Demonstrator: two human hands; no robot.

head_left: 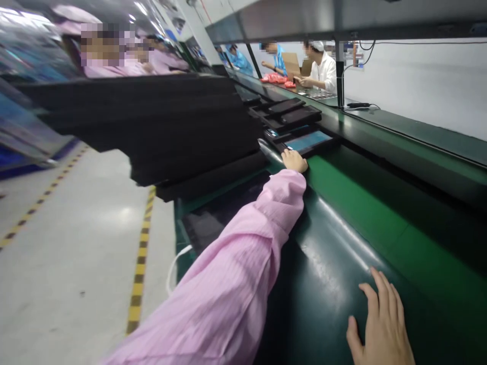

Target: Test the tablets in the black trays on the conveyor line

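Note:
My left arm, in a pink sleeve, stretches far forward over the bench. My left hand [294, 160] is closed, its fingers bent at the near edge of a black tray [321, 148]; the fingertips are partly hidden. In that tray lies a device with a lit blue screen [310, 141]. Low on the right, my right hand [384, 319] hovers over or rests on the dark green bench edge [323, 263], fingers spread and holding nothing. Beneath my left forearm is a dark flat panel [205, 223], with a white cable [173, 268] beside it.
More black trays [292, 116] sit farther along the green belt [380, 213]. A tall stack of black trays or sheets [152, 121] stands left. A grey shelf [304, 23] overhangs the line. Co-workers sit beyond. Yellow-black tape [140, 258] marks the floor.

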